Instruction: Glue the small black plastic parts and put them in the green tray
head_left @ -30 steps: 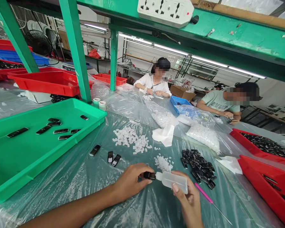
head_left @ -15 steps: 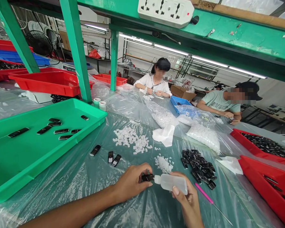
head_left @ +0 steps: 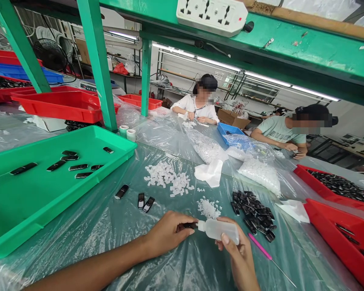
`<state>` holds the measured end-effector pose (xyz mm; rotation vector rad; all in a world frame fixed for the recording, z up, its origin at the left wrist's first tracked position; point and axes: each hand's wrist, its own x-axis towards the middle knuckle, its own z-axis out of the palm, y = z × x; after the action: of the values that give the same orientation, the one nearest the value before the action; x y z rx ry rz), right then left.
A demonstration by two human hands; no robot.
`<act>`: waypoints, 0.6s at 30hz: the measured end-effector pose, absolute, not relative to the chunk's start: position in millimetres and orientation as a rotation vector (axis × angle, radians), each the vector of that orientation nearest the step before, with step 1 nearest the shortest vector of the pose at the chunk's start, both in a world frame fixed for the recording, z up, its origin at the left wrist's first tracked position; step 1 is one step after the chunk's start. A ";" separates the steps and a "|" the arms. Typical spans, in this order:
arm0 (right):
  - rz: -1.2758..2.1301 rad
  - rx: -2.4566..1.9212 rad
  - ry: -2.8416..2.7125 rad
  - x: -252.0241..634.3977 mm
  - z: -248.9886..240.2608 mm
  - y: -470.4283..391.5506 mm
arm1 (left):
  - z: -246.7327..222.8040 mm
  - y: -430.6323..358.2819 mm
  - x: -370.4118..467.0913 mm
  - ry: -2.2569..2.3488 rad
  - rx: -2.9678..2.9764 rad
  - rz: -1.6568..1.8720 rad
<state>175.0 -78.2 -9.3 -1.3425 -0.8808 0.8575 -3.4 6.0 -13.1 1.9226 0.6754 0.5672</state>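
The left hand [head_left: 163, 239] grips a black piece [head_left: 190, 225] between thumb and fingers, over the part of the table [head_left: 170, 275] toward its near edge, which is out of view. The right hand [head_left: 242, 252] grasps a bottle [head_left: 221, 231], tilted almost flat, its cap [head_left: 201, 225] at the piece's free end; whether they touch, I cannot tell.

To do this well, the left hand should pinch the piece far enough back that the fingertips keep clear of the cap. The right hand should steer the tip from the bottle's body and squeeze lightly, since a soft-looking bottle held this flat could give out too much at once. Resting both wrists on the table would help keep tip and piece lined up. The small white bits [head_left: 209, 208] lie just beyond the bottle, so drips could catch them; the pink tool [head_left: 261, 246] lies beside the right hand, toward the table's right edge, and is easy to knock.
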 end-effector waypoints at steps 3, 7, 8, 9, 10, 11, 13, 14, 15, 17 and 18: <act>0.866 -1.345 -0.881 174.3 -9.1 -77.9 | -15.4 7.0 -3.6 0.671 1.956 0.576; 0.875 -1.342 -0.877 174.8 -9.5 -78.6 | -14.7 7.2 -4.3 0.673 1.977 0.612; 0.881 -1.344 -0.880 175.3 -9.8 -78.8 | -14.3 7.1 -4.4 0.673 1.977 0.618; 0.887 -1.347 -0.884 175.9 -10.4 -79.1 | -13.7 6.9 -4.5 0.671 1.977 0.622; 0.893 -1.350 -0.889 176.8 -11.1 -79.2 | -13.0 6.7 -4.4 0.673 1.979 0.625; 0.897 -1.354 -0.894 177.8 -12.0 -79.2 | -12.2 6.4 -4.4 0.678 1.983 0.627; 0.895 -1.359 -0.906 180.1 -14.2 -78.8 | -10.1 5.6 -4.2 0.690 1.985 0.626; 0.894 -1.358 -0.920 181.3 -15.3 -78.4 | -8.9 5.2 -4.1 0.695 1.980 0.621; 0.893 -1.356 -0.941 182.4 -16.3 -78.0 | -7.6 4.7 -4.0 0.700 1.973 0.617; 0.879 -1.343 -0.984 183.9 -17.7 -77.3 | -5.5 4.0 -3.8 0.710 1.949 0.601; 0.867 -1.334 -1.000 184.4 -17.9 -76.9 | -4.9 3.9 -3.6 0.720 1.942 0.596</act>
<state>184.4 -76.9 -17.9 -1.3336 -0.9996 0.8666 -3.6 3.9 -4.9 1.9419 0.7200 0.5959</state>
